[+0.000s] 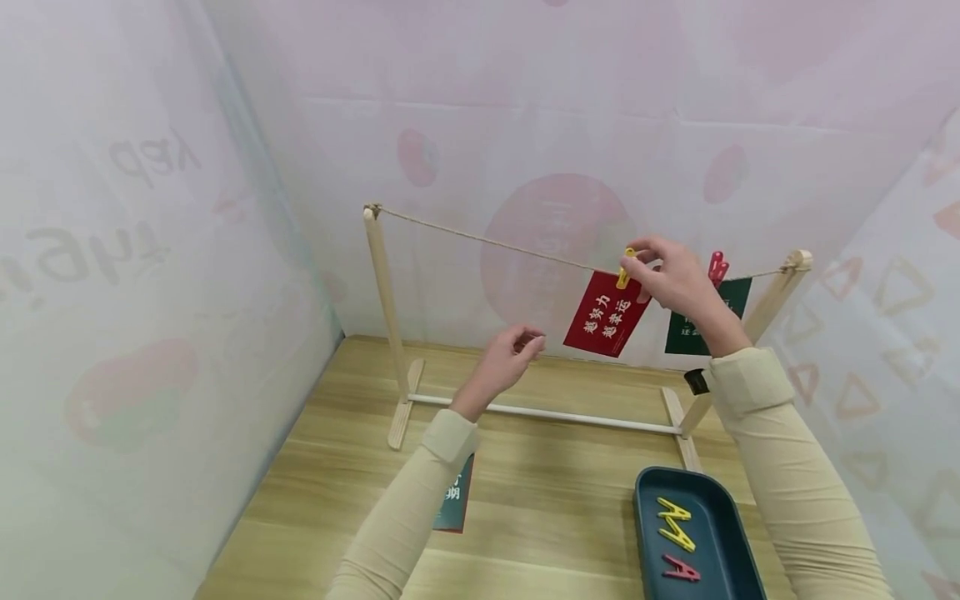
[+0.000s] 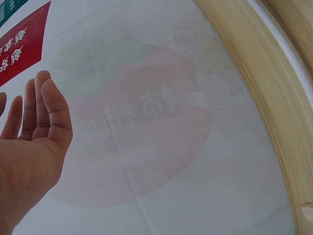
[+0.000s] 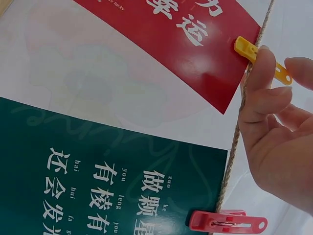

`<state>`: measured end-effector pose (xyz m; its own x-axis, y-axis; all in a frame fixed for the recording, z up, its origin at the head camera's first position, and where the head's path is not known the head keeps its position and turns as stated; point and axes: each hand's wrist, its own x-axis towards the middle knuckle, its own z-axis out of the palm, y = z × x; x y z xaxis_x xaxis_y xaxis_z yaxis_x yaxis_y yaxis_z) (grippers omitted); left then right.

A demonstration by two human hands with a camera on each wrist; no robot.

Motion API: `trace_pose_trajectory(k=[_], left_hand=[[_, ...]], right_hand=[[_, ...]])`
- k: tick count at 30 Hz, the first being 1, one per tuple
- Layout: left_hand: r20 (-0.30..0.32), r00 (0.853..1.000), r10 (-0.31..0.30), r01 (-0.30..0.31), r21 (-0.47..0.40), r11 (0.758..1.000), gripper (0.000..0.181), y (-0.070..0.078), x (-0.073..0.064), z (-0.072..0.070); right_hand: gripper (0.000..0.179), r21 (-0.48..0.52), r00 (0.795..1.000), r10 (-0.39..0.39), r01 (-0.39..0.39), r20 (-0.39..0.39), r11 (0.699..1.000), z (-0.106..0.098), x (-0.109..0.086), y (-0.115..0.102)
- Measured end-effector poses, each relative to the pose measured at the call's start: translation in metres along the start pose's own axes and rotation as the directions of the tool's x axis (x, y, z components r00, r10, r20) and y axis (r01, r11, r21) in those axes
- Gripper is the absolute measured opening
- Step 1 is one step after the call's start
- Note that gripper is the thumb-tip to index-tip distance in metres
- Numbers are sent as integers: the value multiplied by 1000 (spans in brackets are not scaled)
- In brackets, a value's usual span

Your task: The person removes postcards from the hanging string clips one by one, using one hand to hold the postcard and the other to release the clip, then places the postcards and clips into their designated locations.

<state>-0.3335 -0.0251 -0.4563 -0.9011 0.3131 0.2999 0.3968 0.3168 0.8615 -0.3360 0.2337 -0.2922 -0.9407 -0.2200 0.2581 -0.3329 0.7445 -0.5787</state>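
A red card [image 1: 606,315] with white characters hangs slanted from the twine line [image 1: 480,240]. At its upper edge a yellow clothespin [image 3: 246,49] bites the card and the twine. My right hand [image 1: 675,279] pinches the handle end of that clothespin between thumb and fingers. To the right, a green card [image 3: 112,171] hangs from the same line under a red clothespin [image 3: 227,223]. My left hand [image 1: 504,360] is in the air below and left of the red card, fingers loosely bent and holding nothing; the left wrist view shows its palm [image 2: 32,161].
The wooden posts [image 1: 384,292] of the rack carry the twine, with a white rod [image 1: 547,412] low between them. A dark blue tray [image 1: 716,533] at front right holds yellow clothespins [image 1: 677,533] and a red one. Another card [image 1: 453,504] lies on the table, partly under my left sleeve.
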Motion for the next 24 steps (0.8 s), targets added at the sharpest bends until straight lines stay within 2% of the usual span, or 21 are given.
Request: trace_pose_trajectory(k=[5,12,19,24], left_hand=[[-6,1000,4,-4,26,1000,29,2,0,9],[7,1000,-5,5,88,996,29,8,4,23],[28,999,-41,39,91,995,31,17,11,28],[46,998,-47,42,117,992,34,20,12,32]], right_hand=[[47,-1,1000,-21,21,-14,1000,2,0,3],[48,-1,1000,-6,6,-3,1000,0,0,5],[48,-12,1000,12,-12,9,1000,-5,0,3],[48,-20,1000,17,-17,3,1000,-5,1,3]])
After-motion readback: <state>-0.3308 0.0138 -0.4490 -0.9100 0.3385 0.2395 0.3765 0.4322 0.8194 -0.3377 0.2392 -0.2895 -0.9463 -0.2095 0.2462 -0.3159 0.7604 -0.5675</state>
